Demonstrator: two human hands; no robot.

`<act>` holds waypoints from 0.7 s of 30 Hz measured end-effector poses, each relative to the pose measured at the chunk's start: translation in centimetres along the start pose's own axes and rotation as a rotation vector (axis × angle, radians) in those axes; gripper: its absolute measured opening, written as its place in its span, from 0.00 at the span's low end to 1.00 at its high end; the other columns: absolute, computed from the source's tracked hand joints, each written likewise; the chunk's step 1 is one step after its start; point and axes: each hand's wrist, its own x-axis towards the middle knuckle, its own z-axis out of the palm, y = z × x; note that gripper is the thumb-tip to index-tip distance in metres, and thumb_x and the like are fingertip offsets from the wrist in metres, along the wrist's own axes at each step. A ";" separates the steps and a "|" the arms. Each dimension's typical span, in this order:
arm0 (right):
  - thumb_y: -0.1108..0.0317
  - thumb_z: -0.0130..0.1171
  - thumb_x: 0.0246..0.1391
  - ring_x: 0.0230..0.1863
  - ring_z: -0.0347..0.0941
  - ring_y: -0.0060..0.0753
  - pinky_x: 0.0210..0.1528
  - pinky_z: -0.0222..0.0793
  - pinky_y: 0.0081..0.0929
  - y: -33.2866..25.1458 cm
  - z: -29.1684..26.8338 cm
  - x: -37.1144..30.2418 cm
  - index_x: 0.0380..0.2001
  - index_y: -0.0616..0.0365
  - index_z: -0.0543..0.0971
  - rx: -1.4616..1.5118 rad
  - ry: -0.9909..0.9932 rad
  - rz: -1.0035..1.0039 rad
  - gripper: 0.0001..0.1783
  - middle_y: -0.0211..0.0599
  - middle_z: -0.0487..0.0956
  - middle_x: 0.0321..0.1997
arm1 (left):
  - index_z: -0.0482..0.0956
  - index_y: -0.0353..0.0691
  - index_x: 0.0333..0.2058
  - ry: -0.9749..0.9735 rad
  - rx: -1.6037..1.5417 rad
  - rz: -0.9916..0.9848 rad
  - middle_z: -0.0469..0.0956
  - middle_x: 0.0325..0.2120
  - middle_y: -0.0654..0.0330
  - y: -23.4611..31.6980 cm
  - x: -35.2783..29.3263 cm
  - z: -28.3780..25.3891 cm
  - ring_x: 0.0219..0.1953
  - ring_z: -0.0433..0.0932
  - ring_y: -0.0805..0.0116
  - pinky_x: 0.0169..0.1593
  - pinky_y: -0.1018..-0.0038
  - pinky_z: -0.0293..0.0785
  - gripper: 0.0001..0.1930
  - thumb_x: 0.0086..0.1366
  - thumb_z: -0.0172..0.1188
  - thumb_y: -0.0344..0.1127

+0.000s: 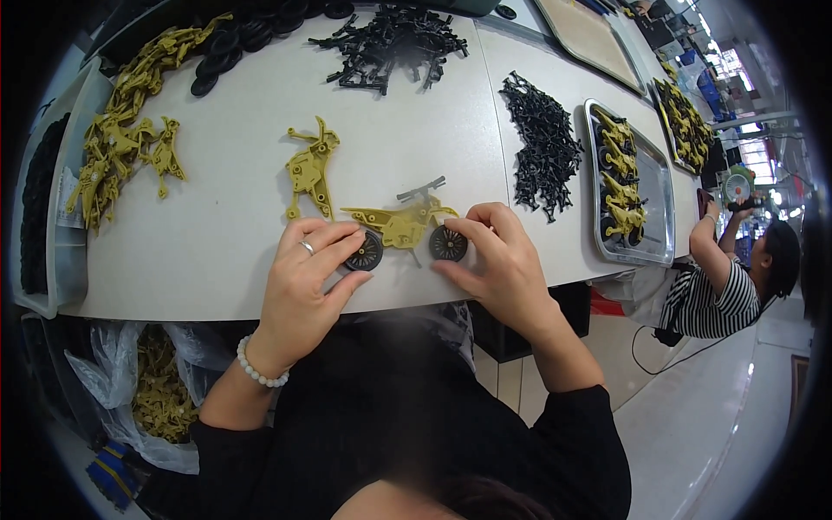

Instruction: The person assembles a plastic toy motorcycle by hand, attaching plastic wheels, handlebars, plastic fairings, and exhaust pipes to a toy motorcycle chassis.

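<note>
A toy motorcycle (pixel 400 227) with a yellow body, black wheels and dark handlebars lies near the table's front edge. My left hand (pixel 314 264) has its fingers and thumb closed on the black rear wheel (pixel 365 251). On the other side, the front wheel (pixel 448 243) is pinched between the thumb and fingers of my right hand (pixel 496 251). Just beyond my left hand lies a loose yellow motorcycle body half (pixel 310 169), with no wheels on it.
Yellow body parts (pixel 117 156) are heaped at the left, beside a clear bin (pixel 76 199). Black wheels (pixel 230 48), black handlebar parts (pixel 390 43) and small black parts (pixel 542 139) lie farther back. A metal tray (pixel 660 208) holds assembled motorcycles. Another person (pixel 728 269) works at the right.
</note>
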 end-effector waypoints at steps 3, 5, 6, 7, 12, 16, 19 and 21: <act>0.70 0.73 0.35 0.39 0.71 0.36 0.39 0.69 0.27 -0.4 -1.6 1.2 0.42 0.60 0.79 0.102 -0.083 0.050 0.26 0.40 0.74 0.41 | 0.80 0.33 0.41 0.005 0.003 0.005 0.78 0.42 0.57 -0.2 -0.2 -0.1 0.46 0.71 0.54 0.49 0.66 0.71 0.20 0.45 0.69 0.25; 0.71 0.71 0.37 0.38 0.72 0.37 0.38 0.70 0.28 -0.1 -2.5 2.6 0.38 0.60 0.80 0.094 -0.059 0.023 0.20 0.40 0.75 0.36 | 0.79 0.33 0.41 0.008 0.008 0.016 0.78 0.42 0.57 -0.5 -0.1 -0.1 0.46 0.72 0.54 0.49 0.66 0.71 0.21 0.45 0.69 0.25; 0.71 0.70 0.39 0.38 0.73 0.37 0.38 0.70 0.29 -0.4 -2.6 4.0 0.38 0.60 0.80 0.079 -0.044 -0.087 0.18 0.39 0.76 0.36 | 0.79 0.33 0.42 -0.006 -0.007 0.035 0.78 0.43 0.56 -0.6 -0.1 -0.1 0.46 0.72 0.55 0.50 0.66 0.71 0.22 0.45 0.70 0.26; 0.72 0.69 0.40 0.38 0.73 0.37 0.39 0.69 0.29 -0.8 -2.6 5.7 0.38 0.60 0.80 0.063 -0.028 -0.199 0.17 0.38 0.76 0.35 | 0.79 0.33 0.42 -0.019 -0.022 0.054 0.78 0.44 0.56 -0.6 -0.2 -0.3 0.47 0.73 0.55 0.50 0.66 0.71 0.23 0.44 0.71 0.27; 0.74 0.64 0.43 0.46 0.72 0.43 0.51 0.69 0.35 -2.0 1.7 14.5 0.39 0.59 0.80 0.175 -0.118 -0.454 0.16 0.41 0.75 0.44 | 0.79 0.32 0.43 0.065 -0.064 0.054 0.77 0.44 0.54 -0.2 -0.9 -0.9 0.45 0.74 0.55 0.49 0.66 0.71 0.23 0.45 0.72 0.29; 0.77 0.59 0.41 0.53 0.69 0.44 0.57 0.66 0.35 -1.2 3.9 18.0 0.42 0.57 0.80 0.003 -0.323 -0.549 0.20 0.41 0.74 0.49 | 0.78 0.32 0.43 0.206 -0.022 -0.030 0.76 0.44 0.52 -0.9 -1.3 -2.4 0.46 0.74 0.54 0.50 0.65 0.71 0.22 0.46 0.71 0.29; 0.75 0.58 0.43 0.50 0.71 0.44 0.54 0.68 0.34 -0.8 4.3 18.2 0.43 0.57 0.80 -0.025 -0.350 -0.612 0.19 0.42 0.75 0.48 | 0.78 0.32 0.43 0.262 0.151 0.006 0.75 0.45 0.52 -1.1 0.4 -3.1 0.46 0.73 0.53 0.49 0.65 0.70 0.22 0.47 0.70 0.29; 0.72 0.56 0.45 0.40 0.73 0.46 0.45 0.71 0.35 -0.5 4.2 17.6 0.39 0.59 0.81 0.070 -0.285 -0.528 0.15 0.42 0.78 0.40 | 0.78 0.32 0.43 0.273 0.269 0.057 0.74 0.45 0.52 -0.8 2.1 -3.7 0.45 0.73 0.52 0.48 0.65 0.70 0.22 0.48 0.69 0.29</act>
